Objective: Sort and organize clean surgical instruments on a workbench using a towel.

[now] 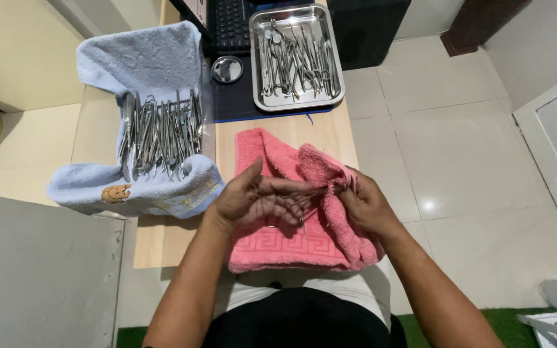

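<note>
Left hand [253,200] pinching a slim steel instrument [299,193], right hand [363,205] closed on a fold of the pink towel [278,248] around it, at the tabletop's [162,241] near edge.

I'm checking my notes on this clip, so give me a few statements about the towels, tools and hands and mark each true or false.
1. Both hands work at a pink towel. True.
2. The blue towel has nothing on it. False: a row of metal tools lies on it.
3. The steel tray holds metal tools. True.
4. The small round dish sits on the pink towel. False: it stands beside the tray.
</note>
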